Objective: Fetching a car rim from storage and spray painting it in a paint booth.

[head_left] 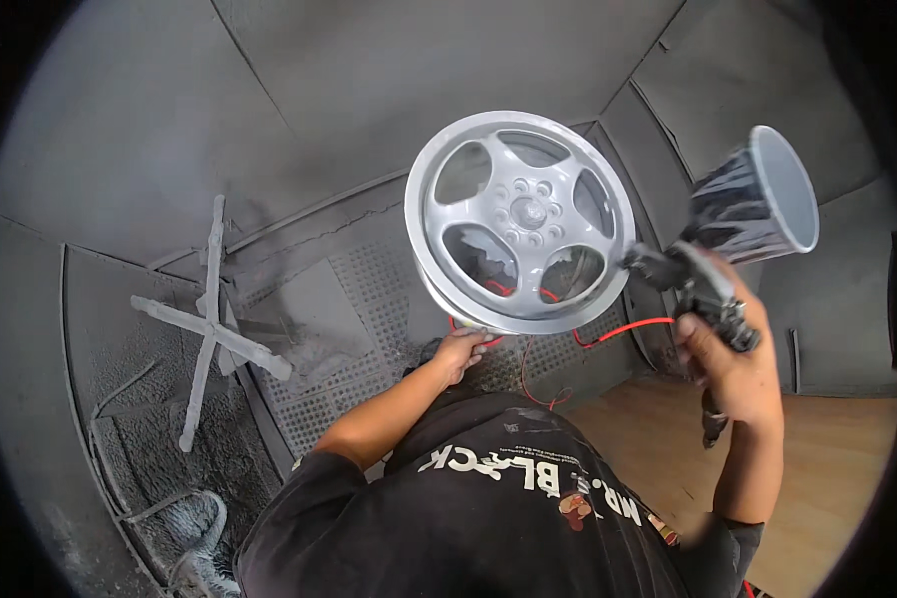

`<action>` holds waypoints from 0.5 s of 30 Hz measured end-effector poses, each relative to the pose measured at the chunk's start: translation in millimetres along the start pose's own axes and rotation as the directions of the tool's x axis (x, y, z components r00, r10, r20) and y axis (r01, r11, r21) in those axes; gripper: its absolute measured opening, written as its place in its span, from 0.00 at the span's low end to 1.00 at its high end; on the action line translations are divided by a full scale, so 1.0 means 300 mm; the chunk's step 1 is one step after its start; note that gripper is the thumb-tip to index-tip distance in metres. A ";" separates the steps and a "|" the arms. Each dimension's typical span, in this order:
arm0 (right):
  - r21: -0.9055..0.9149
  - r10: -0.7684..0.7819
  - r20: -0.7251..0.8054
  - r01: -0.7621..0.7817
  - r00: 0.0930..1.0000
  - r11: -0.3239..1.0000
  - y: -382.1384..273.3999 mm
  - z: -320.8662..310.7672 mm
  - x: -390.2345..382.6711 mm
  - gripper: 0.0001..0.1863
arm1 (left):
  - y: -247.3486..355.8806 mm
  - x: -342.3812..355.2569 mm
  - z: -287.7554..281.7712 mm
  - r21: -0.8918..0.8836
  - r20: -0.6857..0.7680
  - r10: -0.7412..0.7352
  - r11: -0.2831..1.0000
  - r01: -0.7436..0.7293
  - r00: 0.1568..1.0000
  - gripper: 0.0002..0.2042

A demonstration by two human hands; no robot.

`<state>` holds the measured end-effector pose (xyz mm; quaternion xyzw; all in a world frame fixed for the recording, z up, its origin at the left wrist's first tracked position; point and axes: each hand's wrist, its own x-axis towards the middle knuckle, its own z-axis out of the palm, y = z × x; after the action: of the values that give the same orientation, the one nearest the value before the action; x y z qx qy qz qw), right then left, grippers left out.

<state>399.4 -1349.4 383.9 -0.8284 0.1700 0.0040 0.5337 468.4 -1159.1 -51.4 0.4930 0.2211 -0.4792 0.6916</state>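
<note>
A silver five-spoke car wheel rim (530, 212) faces me, raised above the floor; what supports it is hidden. Just below its lower edge, my left hand (463, 354) is closed, with the red air hose (623, 328) showing on both sides of the fingers. Whether these fingers also touch the wheel cannot be made out. To the wheel's right, my right hand (733, 364) grips a dark spray gun (703, 289), its nozzle pointed left, close to the rim's right edge. On top of the gun sits a paint-smeared cup (752, 199), tilted, with a pale round top.
A grey-coated cross-shaped stand (212, 327) rises on the left. Grey booth walls (339, 80) enclose the space. Perforated flooring (359, 299) lies beneath the wheel, with a thin red line (543, 401) across it. A brown board (817, 468) covers the lower right.
</note>
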 end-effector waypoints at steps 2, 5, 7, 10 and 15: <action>-0.028 -0.016 -0.083 0.014 0.996 1.000 0.006 -0.047 0.000 0.28 | 0.009 -0.018 -0.029 0.010 -0.009 0.029 1.000 -0.029 1.000 0.05; -0.036 -0.007 -0.136 0.003 0.991 0.999 0.056 -0.109 -0.025 0.29 | 0.037 -0.056 -0.077 0.013 -0.040 0.054 0.998 -0.054 0.998 0.05; -0.082 0.112 -0.160 -0.126 0.981 0.989 0.079 -0.119 -0.055 0.29 | 0.043 -0.062 -0.099 0.007 -0.041 0.054 0.999 -0.054 0.998 0.05; -0.067 0.222 -0.052 -0.225 0.974 0.972 0.094 -0.095 -0.089 0.27 | 0.052 -0.052 -0.114 0.009 -0.073 0.065 0.998 -0.064 0.995 0.05; -0.071 0.230 0.154 -0.221 0.961 0.973 0.078 0.008 -0.084 0.28 | 0.046 -0.021 -0.060 0.007 0.008 0.071 0.997 -0.071 0.997 0.03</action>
<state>369.5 -1348.9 367.0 -0.8144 0.2195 0.1360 0.5197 480.9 -1139.3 -47.5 0.5012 0.1990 -0.4569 0.7074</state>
